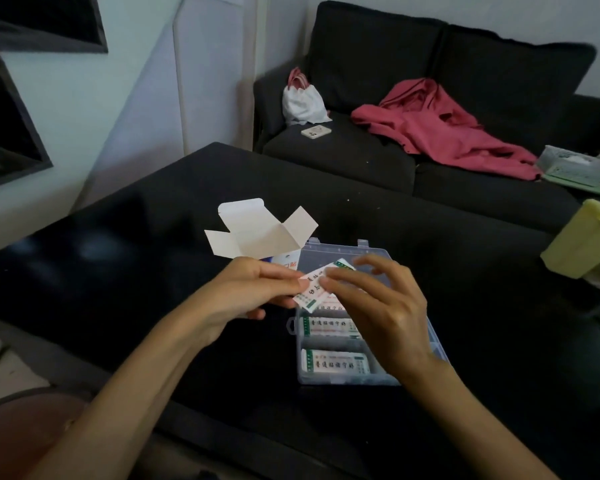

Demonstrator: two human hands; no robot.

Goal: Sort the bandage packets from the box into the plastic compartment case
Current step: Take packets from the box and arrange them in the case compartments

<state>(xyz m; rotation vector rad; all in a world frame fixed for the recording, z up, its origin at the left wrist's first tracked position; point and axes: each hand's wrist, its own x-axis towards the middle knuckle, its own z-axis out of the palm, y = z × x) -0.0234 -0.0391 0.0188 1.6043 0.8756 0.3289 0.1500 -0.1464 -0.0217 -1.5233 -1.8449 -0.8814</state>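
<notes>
A clear plastic compartment case [329, 380] lies open on the black table. White bandage packets with green print lie in its near compartment [335, 362] and its middle one [326, 325]. My left hand [257, 289] and my right hand [378, 306] hold a small stack of bandage packets [314, 294] between them above the case's far end. My left thumb and fingers pinch the stack's left end. My right fingertips pinch its top packet. The white cardboard box [257, 230] stands behind my left hand with its flaps spread open.
The black table [153, 237] reaches far left and right. A yellow object [586, 237] sits at its right edge. Behind stands a dark sofa [361, 157] with a white bag [303, 98], a phone [316, 131] and a pink garment [447, 126].
</notes>
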